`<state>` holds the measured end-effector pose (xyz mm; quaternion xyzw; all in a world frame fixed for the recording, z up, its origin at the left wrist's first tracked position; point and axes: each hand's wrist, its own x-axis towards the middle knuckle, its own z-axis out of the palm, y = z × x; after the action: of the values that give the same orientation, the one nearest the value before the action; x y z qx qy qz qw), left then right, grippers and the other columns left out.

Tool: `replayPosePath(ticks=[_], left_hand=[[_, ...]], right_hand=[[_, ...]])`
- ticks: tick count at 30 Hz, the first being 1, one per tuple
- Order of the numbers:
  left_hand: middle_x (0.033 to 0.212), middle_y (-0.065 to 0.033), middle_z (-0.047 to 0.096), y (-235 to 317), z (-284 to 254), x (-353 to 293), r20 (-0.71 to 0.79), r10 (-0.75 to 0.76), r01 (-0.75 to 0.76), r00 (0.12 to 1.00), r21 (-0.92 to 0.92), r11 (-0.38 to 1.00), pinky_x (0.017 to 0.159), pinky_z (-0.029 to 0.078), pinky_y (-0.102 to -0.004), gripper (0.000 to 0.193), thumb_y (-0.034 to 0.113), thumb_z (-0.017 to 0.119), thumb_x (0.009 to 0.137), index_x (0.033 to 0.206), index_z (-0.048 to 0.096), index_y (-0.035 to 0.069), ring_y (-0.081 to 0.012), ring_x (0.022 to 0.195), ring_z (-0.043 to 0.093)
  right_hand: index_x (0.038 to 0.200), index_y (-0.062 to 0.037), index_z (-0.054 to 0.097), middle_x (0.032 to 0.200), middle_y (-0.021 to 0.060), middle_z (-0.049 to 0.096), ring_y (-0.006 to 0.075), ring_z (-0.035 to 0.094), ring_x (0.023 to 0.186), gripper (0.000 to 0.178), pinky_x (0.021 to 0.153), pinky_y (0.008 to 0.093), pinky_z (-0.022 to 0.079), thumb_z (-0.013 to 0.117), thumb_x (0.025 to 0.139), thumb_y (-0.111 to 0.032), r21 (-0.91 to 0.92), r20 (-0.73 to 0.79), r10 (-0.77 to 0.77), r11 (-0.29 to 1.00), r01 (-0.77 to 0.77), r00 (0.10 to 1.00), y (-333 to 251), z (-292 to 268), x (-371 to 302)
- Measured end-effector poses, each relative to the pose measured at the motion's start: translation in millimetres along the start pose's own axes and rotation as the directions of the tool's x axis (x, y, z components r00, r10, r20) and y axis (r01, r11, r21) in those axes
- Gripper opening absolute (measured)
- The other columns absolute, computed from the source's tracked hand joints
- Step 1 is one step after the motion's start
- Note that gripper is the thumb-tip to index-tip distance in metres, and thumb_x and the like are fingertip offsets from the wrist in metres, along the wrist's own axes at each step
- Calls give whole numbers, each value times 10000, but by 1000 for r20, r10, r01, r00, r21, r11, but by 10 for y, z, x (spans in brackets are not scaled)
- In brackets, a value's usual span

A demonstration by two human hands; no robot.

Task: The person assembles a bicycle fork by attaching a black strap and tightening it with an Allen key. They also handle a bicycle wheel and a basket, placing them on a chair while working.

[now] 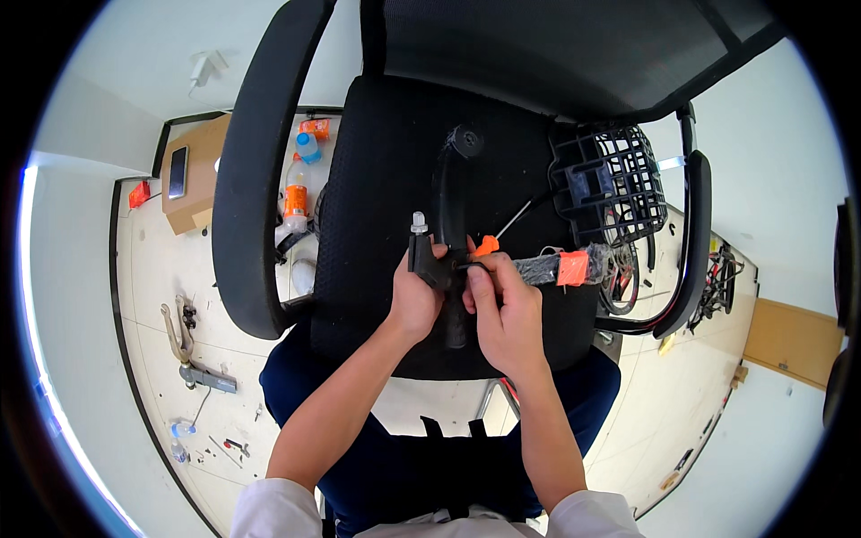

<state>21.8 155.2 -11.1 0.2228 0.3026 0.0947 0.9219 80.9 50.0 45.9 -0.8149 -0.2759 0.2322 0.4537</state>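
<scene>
A black curved bar (450, 184) with a round end lies lengthwise over the chair seat. Its middle carries a black block (421, 255) topped by a clear, whitish tip (419, 222). My left hand (415, 300) is closed round the block from the left. From the other side, my right hand (504, 309) pinches a thin, dark bent rod (475, 266) between thumb and forefinger, against the bar. The rod's far end is hidden. Just beyond my right fingers lie an orange-handled tool (487, 245) with a metal shaft and a plastic-wrapped bar (538, 269) with orange tape (574, 267).
The black office chair (386, 117) has armrests on the left (256, 179) and right (695, 233). A black wire basket (619, 179) stands at the seat's right. Bottles (296, 193), a cardboard box (202, 193) with a phone (178, 172), and a metal fork-shaped part (184, 345) are leftward.
</scene>
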Motion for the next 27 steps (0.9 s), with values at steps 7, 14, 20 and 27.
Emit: replayPosePath(ticks=[7, 14, 20, 27], left_hand=[[959, -103, 604, -62, -63, 24, 93, 176, -190, 980, 171, 967, 854, 461, -335, 314, 265, 461, 910, 1047, 566, 3, -181, 906, 585], [789, -62, 590, 9, 32, -51, 92, 425, -402, 900, 548, 734, 646, 450, -268, 357, 352, 465, 937, 974, 550, 8, -127, 707, 559], [790, -59, 595, 1, -9, -61, 134, 529, -472, 838, 665, 579, 618, 438, -254, 371, 369, 475, 935, 961, 551, 7, -125, 697, 562], [699, -102, 560, -15, -17, -96, -69, 234, -225, 970, 116, 967, 457, 454, -298, 284, 247, 421, 942, 923, 567, 4, -213, 504, 553]], right_hand=[[995, -6, 570, 627, 97, 585, 199, 604, 520, 105, 505, 296, 439, 529, 976, -100, -13, -53, 39, 999, -39, 998, -47, 69, -18], [954, -6, 576, 615, 92, 558, 162, 530, 500, 144, 504, 310, 402, 511, 989, -129, 106, -61, 262, 961, -255, 963, -103, 141, -26], [959, -11, 584, 605, 92, 562, 164, 541, 495, 134, 497, 302, 403, 514, 985, -122, 135, -43, 216, 969, -208, 976, -30, 195, -36], [1001, -10, 584, 635, 100, 615, 230, 636, 520, 100, 487, 322, 473, 543, 964, -94, -25, -11, -74, 997, 74, 997, -36, 181, -31]])
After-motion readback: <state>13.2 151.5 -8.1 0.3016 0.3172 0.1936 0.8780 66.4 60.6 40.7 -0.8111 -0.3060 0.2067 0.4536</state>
